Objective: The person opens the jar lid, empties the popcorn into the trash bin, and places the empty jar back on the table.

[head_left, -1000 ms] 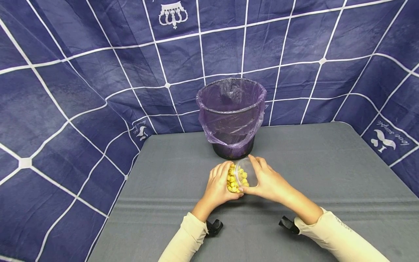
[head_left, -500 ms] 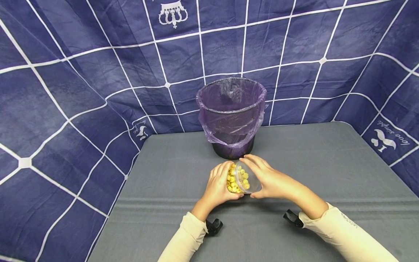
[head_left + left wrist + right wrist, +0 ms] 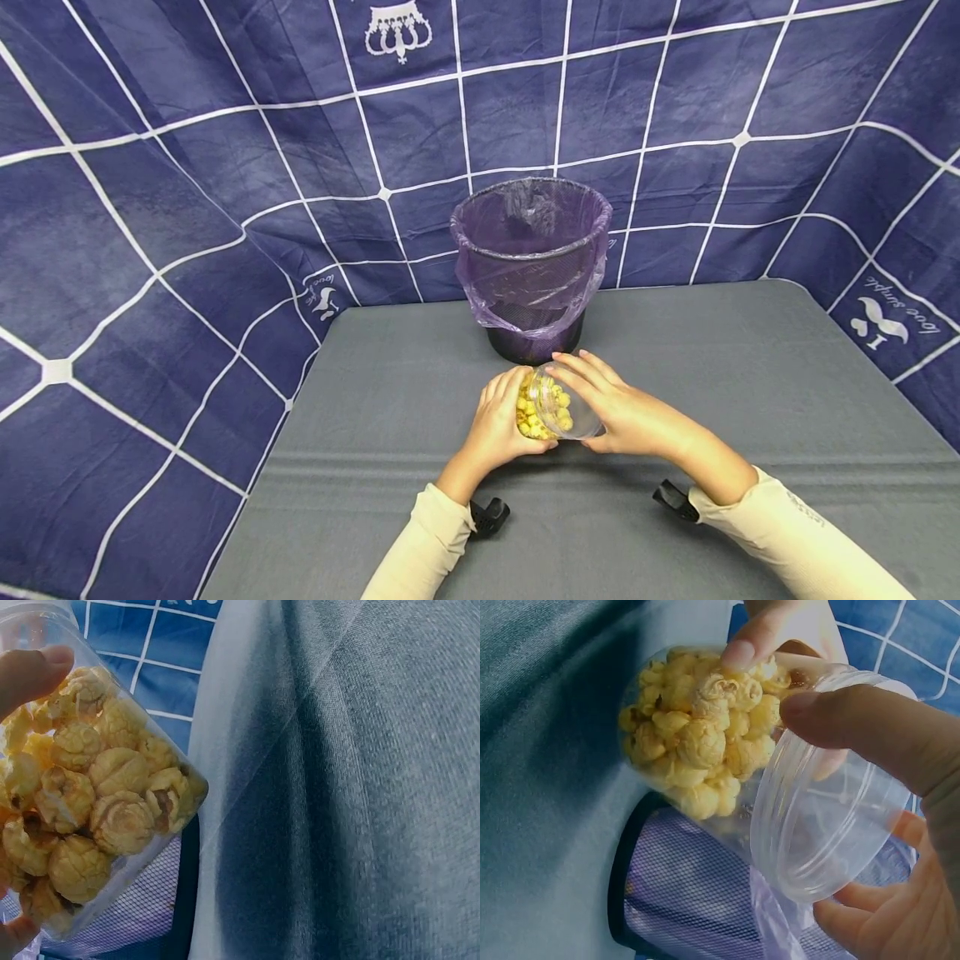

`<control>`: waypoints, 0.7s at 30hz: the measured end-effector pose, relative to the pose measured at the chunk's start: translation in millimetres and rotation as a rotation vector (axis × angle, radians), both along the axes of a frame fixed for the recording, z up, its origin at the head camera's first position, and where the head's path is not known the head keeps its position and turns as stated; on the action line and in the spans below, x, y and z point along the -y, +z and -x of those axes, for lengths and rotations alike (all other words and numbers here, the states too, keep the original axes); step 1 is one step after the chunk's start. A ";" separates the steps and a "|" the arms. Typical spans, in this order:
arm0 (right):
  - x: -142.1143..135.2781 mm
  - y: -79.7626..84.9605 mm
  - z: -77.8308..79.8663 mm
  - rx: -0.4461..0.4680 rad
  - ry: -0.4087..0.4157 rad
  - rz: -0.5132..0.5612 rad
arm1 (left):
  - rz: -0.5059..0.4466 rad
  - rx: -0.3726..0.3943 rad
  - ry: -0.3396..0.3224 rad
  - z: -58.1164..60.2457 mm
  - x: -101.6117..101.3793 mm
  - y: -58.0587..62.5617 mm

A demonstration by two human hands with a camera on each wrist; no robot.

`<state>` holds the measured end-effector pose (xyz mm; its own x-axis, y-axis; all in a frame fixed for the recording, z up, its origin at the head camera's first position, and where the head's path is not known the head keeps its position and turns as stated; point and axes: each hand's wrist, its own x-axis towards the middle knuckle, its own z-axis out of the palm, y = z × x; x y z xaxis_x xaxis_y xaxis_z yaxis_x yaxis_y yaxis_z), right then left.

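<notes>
A clear plastic jar (image 3: 742, 817) holds yellow popcorn (image 3: 697, 735) and is tilted, its mouth end facing right in the head view. My left hand (image 3: 493, 423) grips the jar's body from the left; its thumb and fingertips also show around the popcorn (image 3: 82, 780) in the left wrist view. At the other end, my right hand (image 3: 628, 410) holds the clear round lid (image 3: 832, 787), thumb on one side and fingers spread along the other. The lid sits at the ridged neck of the jar. Both hands are just in front of a lined bin.
Behind the hands stands a black mesh waste bin (image 3: 537, 253) with a purple plastic bag folded over its rim. A grey cloth (image 3: 360, 383) covers the table. Blue curtains (image 3: 247, 150) with white lines hang at the back and sides.
My right thumb has shifted right and down off the jar's front, and the right fingers have moved left over the lid's upper edge. My left hand has stayed nearly still on the jar.
</notes>
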<state>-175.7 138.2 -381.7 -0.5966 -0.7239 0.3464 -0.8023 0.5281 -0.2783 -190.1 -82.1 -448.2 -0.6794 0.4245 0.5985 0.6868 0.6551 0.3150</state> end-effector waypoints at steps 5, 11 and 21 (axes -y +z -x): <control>-5.6 3.3 -0.4 -0.009 -0.015 0.027 | -0.011 0.013 0.018 1.1 2.4 -2.1; -22.1 6.3 3.0 0.005 -0.080 0.061 | -0.011 0.041 0.029 0.3 3.2 -2.2; -61.3 -6.1 7.6 0.150 -0.299 -0.026 | -0.037 0.041 0.038 1.1 6.0 -3.6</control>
